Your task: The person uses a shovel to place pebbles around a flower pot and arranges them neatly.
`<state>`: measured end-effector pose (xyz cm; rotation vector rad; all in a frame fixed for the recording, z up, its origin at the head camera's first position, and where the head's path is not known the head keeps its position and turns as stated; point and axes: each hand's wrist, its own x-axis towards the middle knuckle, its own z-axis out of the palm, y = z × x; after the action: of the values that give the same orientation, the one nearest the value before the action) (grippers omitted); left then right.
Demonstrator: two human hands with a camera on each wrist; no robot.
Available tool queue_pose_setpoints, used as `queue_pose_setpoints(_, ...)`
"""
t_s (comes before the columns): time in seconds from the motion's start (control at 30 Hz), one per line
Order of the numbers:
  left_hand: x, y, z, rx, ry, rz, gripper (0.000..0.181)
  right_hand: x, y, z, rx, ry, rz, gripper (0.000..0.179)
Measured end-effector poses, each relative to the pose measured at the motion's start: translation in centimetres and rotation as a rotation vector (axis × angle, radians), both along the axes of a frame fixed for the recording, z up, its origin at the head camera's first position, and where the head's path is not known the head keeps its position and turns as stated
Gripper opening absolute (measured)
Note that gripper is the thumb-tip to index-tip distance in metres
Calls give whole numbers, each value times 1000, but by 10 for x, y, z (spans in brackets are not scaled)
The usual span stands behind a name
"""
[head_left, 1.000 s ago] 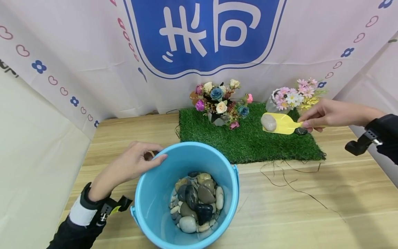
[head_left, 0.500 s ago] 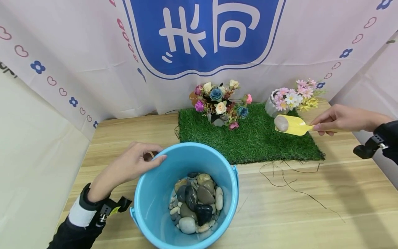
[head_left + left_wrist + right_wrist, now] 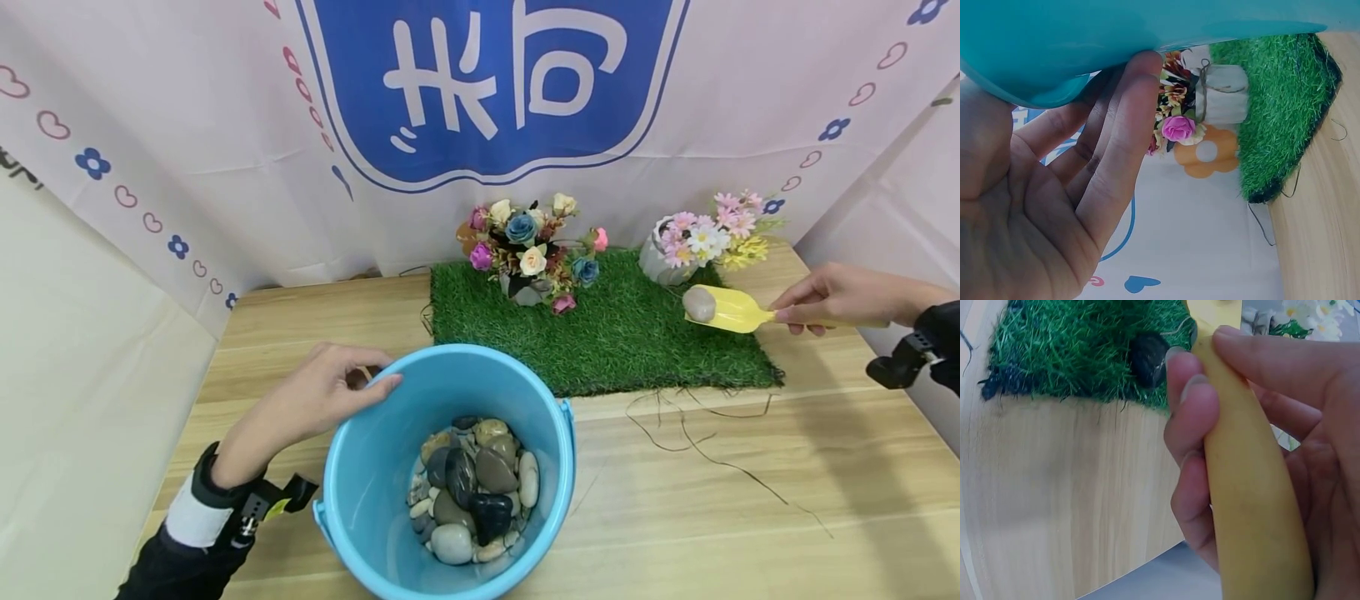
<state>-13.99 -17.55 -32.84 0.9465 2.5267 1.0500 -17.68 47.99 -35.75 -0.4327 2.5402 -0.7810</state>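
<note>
My left hand (image 3: 322,385) grips the far-left rim of a light blue bucket (image 3: 375,467), thumb over the inside edge and fingers outside. Several smooth stones (image 3: 495,468), dark, grey and pale, cover the bucket's bottom. Away to the right, my right hand (image 3: 851,293) holds a yellow toy shovel (image 3: 738,312) by its handle, above the right end of the artificial turf (image 3: 615,350). A pale grey stone (image 3: 700,305) rests at the front of the shovel's blade. In the right wrist view, fingers and thumb wrap the handle (image 3: 1247,475), and a dark stone (image 3: 1149,359) lies on the turf.
Two pots of artificial flowers stand at the turf's back: mixed roses (image 3: 528,250) in the middle, pink and white daisies (image 3: 708,237) close behind the shovel. Loose dark threads (image 3: 693,437) trail over the wooden table (image 3: 675,517). A printed cloth (image 3: 247,167) hangs behind.
The right hand has moved right and slightly nearer, carrying the shovel with the pale stone on it. The left hand and bucket have stayed in place.
</note>
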Motion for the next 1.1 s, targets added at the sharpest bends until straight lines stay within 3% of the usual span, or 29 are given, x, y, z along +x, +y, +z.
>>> queue_pose_setpoints(0.43,1,0,1,15,6,-8,13,3,3,-15,83,-48,-98,25)
queue_pose_setpoints(0.73,0,0,2,19,7,-14,13,5,3,-21,93,-80,-109,26)
queue_pose_setpoints(1.1,1,0,2,11,6,-5,14,8,-2,-16,104,-59,-77,24)
